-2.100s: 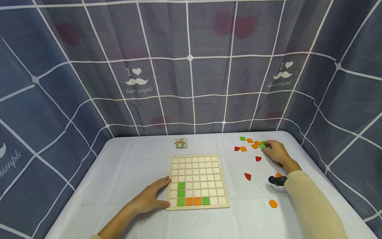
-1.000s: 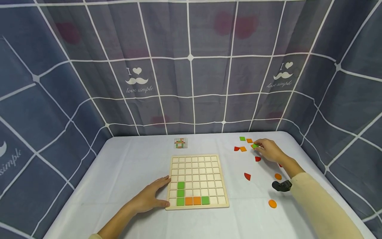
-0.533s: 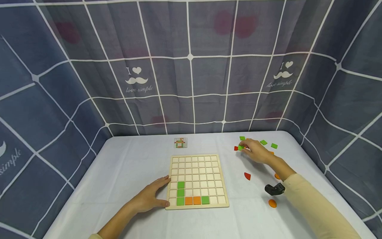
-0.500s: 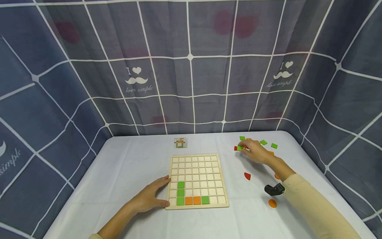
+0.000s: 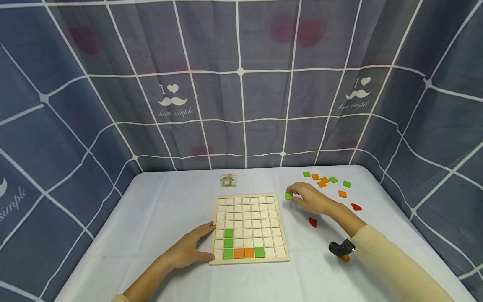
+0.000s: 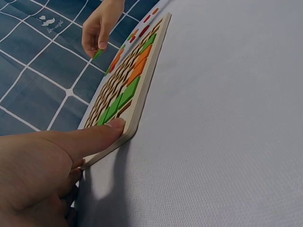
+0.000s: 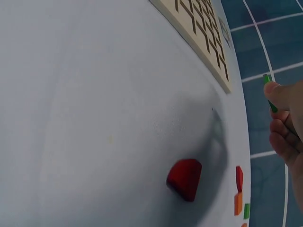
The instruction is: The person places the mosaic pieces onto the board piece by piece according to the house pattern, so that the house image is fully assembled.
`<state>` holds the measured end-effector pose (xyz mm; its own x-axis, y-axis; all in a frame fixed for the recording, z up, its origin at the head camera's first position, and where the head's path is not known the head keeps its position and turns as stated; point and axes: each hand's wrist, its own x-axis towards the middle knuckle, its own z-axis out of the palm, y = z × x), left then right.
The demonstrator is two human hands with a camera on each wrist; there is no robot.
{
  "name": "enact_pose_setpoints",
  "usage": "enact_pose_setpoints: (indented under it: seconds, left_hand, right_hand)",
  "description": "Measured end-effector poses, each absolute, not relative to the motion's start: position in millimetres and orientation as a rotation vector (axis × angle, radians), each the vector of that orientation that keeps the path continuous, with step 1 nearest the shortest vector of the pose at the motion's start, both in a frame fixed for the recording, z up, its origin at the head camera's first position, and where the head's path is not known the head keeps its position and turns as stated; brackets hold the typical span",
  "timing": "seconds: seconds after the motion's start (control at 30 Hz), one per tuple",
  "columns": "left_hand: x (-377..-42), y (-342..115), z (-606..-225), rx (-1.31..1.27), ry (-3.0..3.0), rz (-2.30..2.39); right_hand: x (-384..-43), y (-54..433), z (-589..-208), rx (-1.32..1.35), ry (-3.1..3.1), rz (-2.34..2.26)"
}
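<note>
A wooden grid board (image 5: 250, 218) lies on the white table, with green tiles (image 5: 228, 243) and orange tiles (image 5: 243, 253) in its lower left cells. My left hand (image 5: 188, 249) rests at the board's left edge, fingers extended; in the left wrist view its thumb (image 6: 102, 137) presses on the corner. Between thumb and fingers my right hand (image 5: 311, 199) pinches a green square tile (image 5: 288, 196), held above the table just right of the board's upper corner. The right wrist view shows that tile (image 7: 266, 80) edge-on.
Loose green squares (image 5: 346, 183), orange squares (image 5: 342, 194) and red quarter-round pieces (image 5: 312, 222) lie to the right. Partly hidden by the black wrist device (image 5: 341, 248) is an orange round piece (image 5: 345, 259). A small pattern card (image 5: 228, 180) lies behind the board.
My right hand has picked up the green tile from the far right pieces and carried it left towards the board. The left hand and board have stayed put.
</note>
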<state>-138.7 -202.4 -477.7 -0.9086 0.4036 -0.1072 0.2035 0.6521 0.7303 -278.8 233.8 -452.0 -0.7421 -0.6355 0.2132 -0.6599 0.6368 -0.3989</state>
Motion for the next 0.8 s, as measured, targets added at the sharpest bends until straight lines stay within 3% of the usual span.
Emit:
enact_pose_setpoints:
  seconds: [0.8]
  left_hand:
    - [-138, -203, -477, 0.494, 2.609, 1.118]
  right_hand:
    - [-231, 181, -455, 1.393, -2.806, 0.679]
